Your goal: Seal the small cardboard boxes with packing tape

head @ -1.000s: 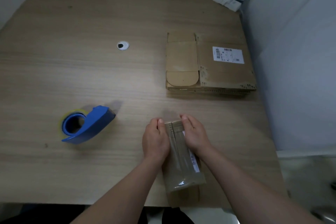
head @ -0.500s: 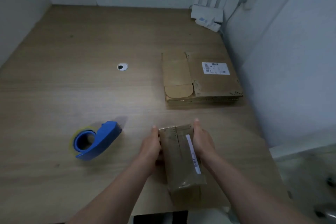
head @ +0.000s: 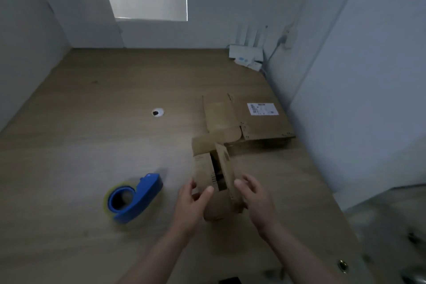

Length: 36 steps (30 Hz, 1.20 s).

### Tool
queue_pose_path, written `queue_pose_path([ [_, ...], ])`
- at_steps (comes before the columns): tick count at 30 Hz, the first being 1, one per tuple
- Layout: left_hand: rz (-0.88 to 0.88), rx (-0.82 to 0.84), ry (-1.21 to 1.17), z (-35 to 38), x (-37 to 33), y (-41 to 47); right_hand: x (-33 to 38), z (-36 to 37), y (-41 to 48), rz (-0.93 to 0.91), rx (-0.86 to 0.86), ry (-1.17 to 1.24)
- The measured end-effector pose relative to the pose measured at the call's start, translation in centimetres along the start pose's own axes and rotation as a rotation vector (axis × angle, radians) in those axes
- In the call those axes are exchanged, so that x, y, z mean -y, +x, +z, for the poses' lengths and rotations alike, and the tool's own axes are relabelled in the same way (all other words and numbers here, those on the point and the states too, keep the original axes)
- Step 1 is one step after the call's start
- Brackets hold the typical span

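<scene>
A small brown cardboard box [head: 206,175] is tipped up on the wooden table [head: 92,145], its top flaps standing apart with a dark gap between them. My left hand [head: 192,203] grips its near left side, thumb on the front face. On the box's right side lies my right hand [head: 254,198], fingers spread and only lightly curved. A blue tape dispenser [head: 134,196] with a roll of clear packing tape lies on the table to the left of the box, untouched.
A flattened cardboard box [head: 249,120] with a white label lies behind the small box, near the right wall. A white router [head: 246,55] sits in the far right corner. A round cable hole [head: 158,112] is mid-table.
The box lay flat and closed under both hands; now it is raised on end and its flaps have sprung apart. The view has tilted upward.
</scene>
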<state>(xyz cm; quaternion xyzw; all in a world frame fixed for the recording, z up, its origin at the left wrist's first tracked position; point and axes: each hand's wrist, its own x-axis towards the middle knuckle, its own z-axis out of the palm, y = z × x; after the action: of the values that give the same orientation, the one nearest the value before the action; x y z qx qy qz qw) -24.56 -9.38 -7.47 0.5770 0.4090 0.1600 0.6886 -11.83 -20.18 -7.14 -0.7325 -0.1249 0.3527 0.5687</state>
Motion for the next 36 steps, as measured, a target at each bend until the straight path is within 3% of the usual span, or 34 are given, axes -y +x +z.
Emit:
queue_pose_path([
  [4, -0.008, -0.032, 0.245, 0.2, 3.4, -0.3, -5.1, -0.2, -1.0, 0.049, 0.056, -0.165],
  [8, -0.023, -0.046, 0.458, 0.8, 4.8, 0.2, -5.9, -0.2, -1.1, -0.011, 0.078, -0.283],
  [14, -0.03, -0.173, 0.561, 2.7, 5.0, -0.2, -5.8, -1.5, -1.0, -0.028, -0.019, -0.222],
  [19, -0.161, -0.2, 0.258, 4.1, 4.5, -1.8, -6.4, -3.0, -0.2, -0.037, 0.009, -0.248],
  [25, -0.131, -0.164, 0.458, 5.2, 5.7, -3.2, -6.1, -4.3, -0.3, -0.082, 0.15, -0.256],
  [31, -0.044, -0.352, 0.626, 7.0, 7.2, -4.4, -6.9, -4.2, -0.4, -0.168, 0.276, -0.425],
  [36, 0.0, -0.364, 0.73, 6.7, 6.3, -6.1, -6.1, -4.0, -1.3, -0.315, 0.357, -0.546],
])
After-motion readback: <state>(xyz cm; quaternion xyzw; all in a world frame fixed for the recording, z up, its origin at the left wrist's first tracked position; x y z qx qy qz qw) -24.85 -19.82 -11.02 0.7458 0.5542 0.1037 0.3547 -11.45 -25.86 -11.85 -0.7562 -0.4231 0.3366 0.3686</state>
